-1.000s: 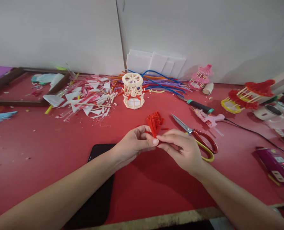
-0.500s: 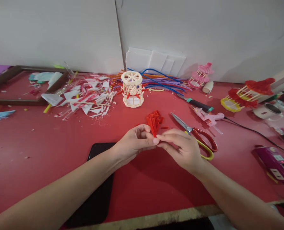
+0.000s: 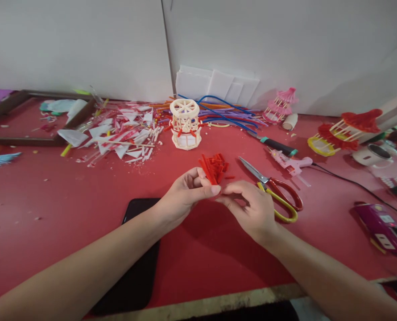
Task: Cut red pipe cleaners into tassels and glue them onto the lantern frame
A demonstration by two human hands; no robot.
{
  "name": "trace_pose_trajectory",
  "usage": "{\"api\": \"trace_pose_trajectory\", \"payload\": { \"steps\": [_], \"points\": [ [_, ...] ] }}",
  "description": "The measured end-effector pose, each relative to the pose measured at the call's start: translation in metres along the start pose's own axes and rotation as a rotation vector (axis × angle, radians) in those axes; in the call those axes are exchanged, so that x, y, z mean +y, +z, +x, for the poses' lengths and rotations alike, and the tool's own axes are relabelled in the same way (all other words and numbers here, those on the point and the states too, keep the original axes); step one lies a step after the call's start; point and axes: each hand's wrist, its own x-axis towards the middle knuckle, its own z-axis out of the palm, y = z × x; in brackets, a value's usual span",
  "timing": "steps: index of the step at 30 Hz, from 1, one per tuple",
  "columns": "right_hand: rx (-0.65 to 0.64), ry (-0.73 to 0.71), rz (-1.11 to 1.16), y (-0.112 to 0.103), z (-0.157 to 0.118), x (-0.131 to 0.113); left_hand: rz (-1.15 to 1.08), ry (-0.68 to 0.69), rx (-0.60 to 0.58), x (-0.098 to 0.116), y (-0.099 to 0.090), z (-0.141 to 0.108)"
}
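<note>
My left hand (image 3: 183,191) pinches some red strips (image 3: 206,170) between thumb and fingers, their free ends fanning up and away. Right beside it, my right hand (image 3: 252,209) is closed in a pinch near the strips' lower ends; what its fingertips hold, if anything, is too small to make out. A small pile of cut red pieces (image 3: 222,166) lies on the table just beyond both hands. Behind the pile stands a cream-coloured round lattice model (image 3: 185,127) with red bits around its middle. Scissors (image 3: 268,180) with red and yellow handles lie beside my right hand.
A pink glue gun (image 3: 290,162), a black-handled tool (image 3: 279,146) and a purple power box (image 3: 382,227) lie to the right. Scraps (image 3: 125,129) heap at back left. A black phone-like slab (image 3: 134,272) lies under my left forearm. Pink (image 3: 280,107) and red-yellow (image 3: 347,131) tiered models stand behind.
The strips in my left hand have tilted left and spread from the pile. My right fingertips have drawn slightly apart from the left thumb, and that hand sits a little lower and further left.
</note>
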Motion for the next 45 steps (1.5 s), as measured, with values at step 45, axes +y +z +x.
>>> {"api": "trace_pose_trajectory", "payload": {
  "steps": [45],
  "points": [
    [0.037,0.840,1.029,0.025,0.007,-0.007,0.057,0.143,0.197,-0.006,0.007,-0.001]
  ]
}}
